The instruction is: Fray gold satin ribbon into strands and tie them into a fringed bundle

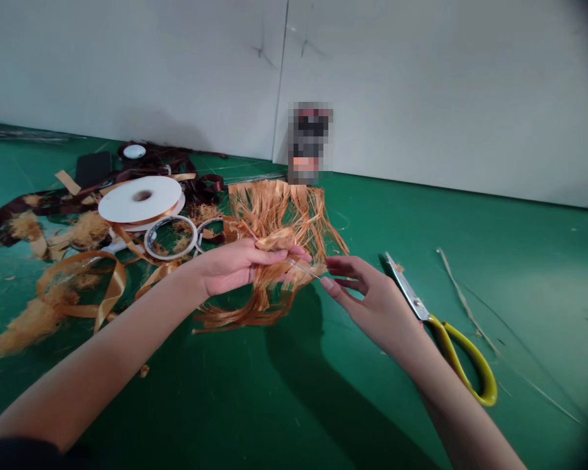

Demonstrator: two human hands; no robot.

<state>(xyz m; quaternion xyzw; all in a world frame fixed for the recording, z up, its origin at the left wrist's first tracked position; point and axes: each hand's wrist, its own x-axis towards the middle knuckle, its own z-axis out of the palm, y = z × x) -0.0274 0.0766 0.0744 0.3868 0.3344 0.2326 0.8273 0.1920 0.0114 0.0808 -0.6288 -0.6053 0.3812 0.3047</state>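
Note:
My left hand (pixel 242 264) is closed on a golden-tan fringed ribbon (pixel 276 240), gathered at the thumb, with long frayed strands (pixel 269 303) dangling below the palm. A thin pale wire (pixel 302 266) runs out of the gathered ribbon to the right. At that wire's far end are the thumb and fingertips of my right hand (pixel 375 297), pinching it beside the ribbon's edge. Just beyond my left hand, more fringed tan ribbon (pixel 274 202) lies spread on the green table. Scissors (pixel 424 314) with yellow handles rest right of my right hand, blades partly behind it.
To the left sit a white ribbon spool (pixel 122 202), tape rolls (pixel 149 245), loose satin ribbon (pixel 110 297), fluffy tan scraps (pixel 29 326) and dark brown ribbon (pixel 203 186). A blurred-out object (pixel 310 140) leans against the white wall (pixel 421 98). Loose wire (pixel 463 297) lies right.

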